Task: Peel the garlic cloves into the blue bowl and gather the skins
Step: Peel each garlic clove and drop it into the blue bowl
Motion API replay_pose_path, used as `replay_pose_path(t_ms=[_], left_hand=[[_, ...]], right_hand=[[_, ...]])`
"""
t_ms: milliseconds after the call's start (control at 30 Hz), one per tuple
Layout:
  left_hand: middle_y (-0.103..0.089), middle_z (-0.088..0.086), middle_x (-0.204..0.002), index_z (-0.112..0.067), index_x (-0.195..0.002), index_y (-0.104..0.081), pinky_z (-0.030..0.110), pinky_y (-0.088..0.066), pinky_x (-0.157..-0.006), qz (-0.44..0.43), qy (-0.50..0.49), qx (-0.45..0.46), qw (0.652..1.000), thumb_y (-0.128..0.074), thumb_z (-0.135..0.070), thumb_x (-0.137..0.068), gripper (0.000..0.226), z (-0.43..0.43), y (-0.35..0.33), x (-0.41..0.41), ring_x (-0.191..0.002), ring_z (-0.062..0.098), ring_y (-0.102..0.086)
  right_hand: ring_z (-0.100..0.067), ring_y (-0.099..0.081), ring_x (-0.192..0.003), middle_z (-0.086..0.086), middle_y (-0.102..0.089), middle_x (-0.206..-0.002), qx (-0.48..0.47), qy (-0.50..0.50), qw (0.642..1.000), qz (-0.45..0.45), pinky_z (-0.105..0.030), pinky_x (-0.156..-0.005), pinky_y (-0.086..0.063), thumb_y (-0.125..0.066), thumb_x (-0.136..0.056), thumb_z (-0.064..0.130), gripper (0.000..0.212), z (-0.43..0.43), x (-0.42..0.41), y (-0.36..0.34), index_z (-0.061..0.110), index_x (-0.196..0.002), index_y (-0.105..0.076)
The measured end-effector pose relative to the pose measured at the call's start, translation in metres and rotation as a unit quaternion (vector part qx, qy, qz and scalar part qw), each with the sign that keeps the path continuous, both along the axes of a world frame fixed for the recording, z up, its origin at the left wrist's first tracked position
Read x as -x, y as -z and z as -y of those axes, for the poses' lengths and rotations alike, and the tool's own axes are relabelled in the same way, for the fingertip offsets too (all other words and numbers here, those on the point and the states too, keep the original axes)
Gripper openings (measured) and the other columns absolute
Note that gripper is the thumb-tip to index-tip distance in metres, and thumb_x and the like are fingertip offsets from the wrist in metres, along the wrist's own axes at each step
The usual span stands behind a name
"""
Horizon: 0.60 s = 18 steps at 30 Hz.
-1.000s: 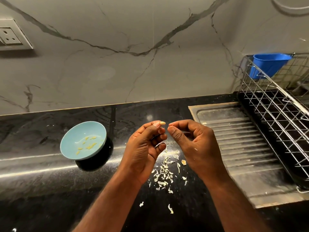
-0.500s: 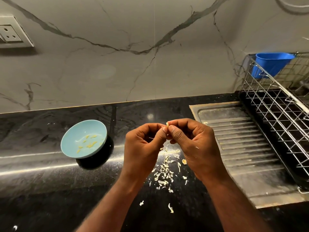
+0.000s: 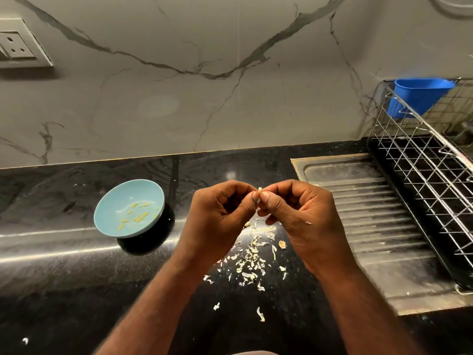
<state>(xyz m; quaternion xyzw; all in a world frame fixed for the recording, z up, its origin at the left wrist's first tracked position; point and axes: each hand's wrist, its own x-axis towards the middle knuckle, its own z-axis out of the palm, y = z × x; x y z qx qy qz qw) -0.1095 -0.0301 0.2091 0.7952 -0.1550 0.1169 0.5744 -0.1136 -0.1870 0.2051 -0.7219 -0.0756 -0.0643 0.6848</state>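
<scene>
My left hand [image 3: 217, 219] and my right hand [image 3: 302, 219] meet thumb to thumb above the black counter. Between their fingertips they pinch one small pale garlic clove [image 3: 259, 190], mostly hidden by the thumbs. The light blue bowl [image 3: 112, 201] sits on the counter to the left of my left hand, with several peeled yellowish cloves inside. A loose scatter of garlic skins [image 3: 252, 260] lies on the counter below and between my wrists.
A steel drainboard [image 3: 371, 226] lies right of my hands. A wire dish rack [image 3: 430, 172] with a blue plastic cup [image 3: 417, 98] stands at far right. A wall socket [image 3: 18, 44] is at upper left. The marble wall rises behind the counter.
A second ago my left hand alone held the clove with my right hand just apart. The hands have closed together and both pinch it.
</scene>
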Motion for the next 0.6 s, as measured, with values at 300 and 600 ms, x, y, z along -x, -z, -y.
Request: replay_pose_path(t_ms=[300,600], left_hand=[[-0.065,-0.017,-0.070,-0.016,-0.087,-0.068,0.007,-0.048,-0.058,0.043,-0.013,-0.013,0.999,-0.063,-0.034,-0.083,0.019,0.003,-0.003,0.003,-0.063,-0.005,-0.066],[-0.068,-0.016,-0.067,-0.029,-0.080,-0.063,0.011,-0.049,-0.053,-0.002,-0.030,0.024,0.999,-0.059,-0.046,-0.079,0.017,0.004,-0.003,0.005,-0.058,0.001,-0.065]], right_hand=[[-0.015,-0.072,-0.068,-0.003,-0.074,-0.076,-0.012,0.005,1.000,-0.011,-0.022,-0.059,-0.055,-0.069,-0.085,0.026,0.021,-0.006,0.003,0.001,0.006,-0.091,-0.073],[-0.018,-0.073,-0.073,-0.005,-0.074,-0.081,-0.046,-0.006,0.999,-0.026,-0.024,-0.060,-0.056,-0.065,-0.086,0.024,0.020,-0.012,0.006,0.003,0.007,-0.097,-0.069]])
